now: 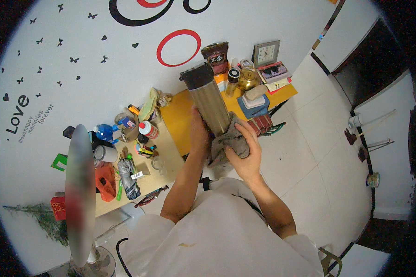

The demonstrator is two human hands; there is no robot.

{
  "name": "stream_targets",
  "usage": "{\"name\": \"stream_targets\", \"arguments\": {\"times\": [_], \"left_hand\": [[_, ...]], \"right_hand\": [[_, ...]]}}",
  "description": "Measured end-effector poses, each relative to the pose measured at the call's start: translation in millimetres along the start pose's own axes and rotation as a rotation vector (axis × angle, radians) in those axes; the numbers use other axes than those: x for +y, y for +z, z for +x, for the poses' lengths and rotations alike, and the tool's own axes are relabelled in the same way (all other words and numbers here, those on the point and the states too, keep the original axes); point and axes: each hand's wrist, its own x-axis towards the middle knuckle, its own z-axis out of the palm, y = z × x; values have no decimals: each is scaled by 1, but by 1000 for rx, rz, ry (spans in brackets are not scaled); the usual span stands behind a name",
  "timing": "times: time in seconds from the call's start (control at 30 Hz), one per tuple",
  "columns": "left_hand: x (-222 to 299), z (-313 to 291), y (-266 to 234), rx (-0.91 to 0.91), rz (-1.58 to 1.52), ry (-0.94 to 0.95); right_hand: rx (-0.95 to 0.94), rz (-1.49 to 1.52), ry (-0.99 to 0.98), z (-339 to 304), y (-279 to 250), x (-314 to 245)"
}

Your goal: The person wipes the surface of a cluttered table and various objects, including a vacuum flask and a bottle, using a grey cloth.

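A tall see-through brownish bottle (210, 107) with a black lid is held up in front of me, tilted so its lid points to the upper left. My left hand (200, 131) grips its lower left side, with most fingers hidden behind it. Bunched against the bottle's lower end is a grey cloth (235, 142). My right hand (246, 156) is closed on that cloth, thumb and fingers pressing into it from the right.
Behind the bottle, a yellow table (173, 121) carries a small clock (266, 53), a glass teapot (248, 79) and a black-lidded jar (232, 82). On the left, a pale table (167, 159) holds a red-capped white bottle (148, 129) and a folded umbrella (128, 177). A fan (93, 258) stands lower left.
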Motion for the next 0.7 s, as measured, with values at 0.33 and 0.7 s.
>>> {"name": "stream_targets", "arguments": {"times": [0.33, 0.7], "left_hand": [[-15, 4, -9, -81, 254, 203], [-62, -9, -9, -392, 31, 25]], "right_hand": [[2, -122, -78, -3, -6, 1], [267, -110, -170, 66, -16, -20]]}}
